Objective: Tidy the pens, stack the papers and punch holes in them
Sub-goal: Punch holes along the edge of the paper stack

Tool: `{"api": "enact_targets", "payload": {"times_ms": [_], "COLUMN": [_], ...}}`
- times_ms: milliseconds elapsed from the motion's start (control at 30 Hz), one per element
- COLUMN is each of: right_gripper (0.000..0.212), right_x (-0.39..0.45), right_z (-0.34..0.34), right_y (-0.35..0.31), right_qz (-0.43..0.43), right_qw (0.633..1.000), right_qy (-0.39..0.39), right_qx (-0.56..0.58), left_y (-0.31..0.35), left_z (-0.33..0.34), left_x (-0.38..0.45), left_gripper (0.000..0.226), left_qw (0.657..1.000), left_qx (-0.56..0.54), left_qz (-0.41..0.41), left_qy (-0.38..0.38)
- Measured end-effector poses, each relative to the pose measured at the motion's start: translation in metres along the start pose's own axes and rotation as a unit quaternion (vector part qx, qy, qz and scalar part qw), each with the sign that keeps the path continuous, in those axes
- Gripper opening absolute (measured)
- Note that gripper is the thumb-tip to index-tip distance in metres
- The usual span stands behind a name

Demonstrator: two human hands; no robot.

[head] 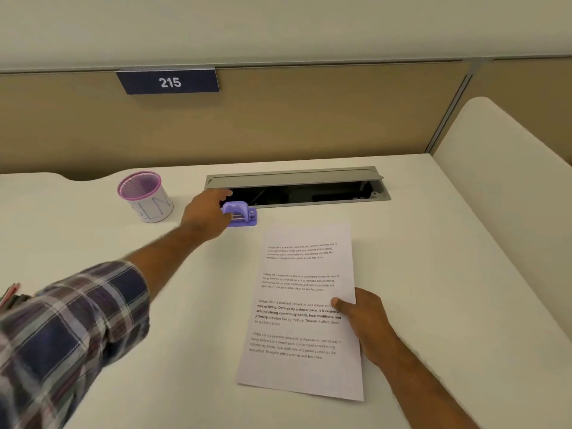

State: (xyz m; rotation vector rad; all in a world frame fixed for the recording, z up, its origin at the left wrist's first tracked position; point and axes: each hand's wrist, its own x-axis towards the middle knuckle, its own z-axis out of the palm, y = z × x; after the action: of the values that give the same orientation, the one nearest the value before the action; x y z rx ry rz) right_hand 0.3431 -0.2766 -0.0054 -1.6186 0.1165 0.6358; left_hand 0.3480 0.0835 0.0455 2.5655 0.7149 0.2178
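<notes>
Fingers of the left hand (206,212) were wrapped around the purple hole punch (240,213); printed papers (305,308) were pinched by the right hand (362,320) at their right edge.

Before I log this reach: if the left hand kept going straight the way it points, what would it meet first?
The left hand already seems to touch the purple hole punch. Going straight on, it would probably meet the open cable tray set into the desk behind it, though depth is hard to judge.
</notes>
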Motion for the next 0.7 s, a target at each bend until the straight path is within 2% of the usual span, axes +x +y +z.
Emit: {"api": "enact_targets", "payload": {"times_ms": [133,233,300,367,567,700], "right_gripper": [0.018,0.019,0.019,0.019,0.019,0.019], "right_x": [0.003,0.005,0.005,0.007,0.006,0.0], "right_z": [-0.002,-0.002,-0.002,-0.002,-0.001,-0.002], "right_y": [0.002,0.004,0.005,0.005,0.003,0.002], "right_qz": [-0.001,-0.005,-0.01,-0.01,-0.013,-0.013], "right_qw": [1.0,1.0,1.0,1.0,1.0,1.0], "right_qy": [-0.007,-0.007,-0.005,-0.003,-0.001,-0.004], "right_qx": [-0.008,-0.015,-0.019,-0.024,-0.027,-0.022], "left_y": [0.005,0.003,0.002,0.004,0.01,0.004], "left_z": [0.013,0.019,0.021,0.022,0.011,0.004], "left_x": [0.022,0.031,0.032,0.029,-0.001,-0.044], "left_gripper": [0.074,0.057,0.036,0.025,0.024,0.02], "left_qw": [0.992,0.987,0.988,0.99,0.99,0.991], "left_qx": [0.1,0.127,0.118,0.084,0.085,-0.038], "left_qz": [0.031,0.032,0.033,0.019,-0.018,-0.09], "left_qy": [-0.07,-0.092,-0.095,-0.112,-0.112,-0.096]}}
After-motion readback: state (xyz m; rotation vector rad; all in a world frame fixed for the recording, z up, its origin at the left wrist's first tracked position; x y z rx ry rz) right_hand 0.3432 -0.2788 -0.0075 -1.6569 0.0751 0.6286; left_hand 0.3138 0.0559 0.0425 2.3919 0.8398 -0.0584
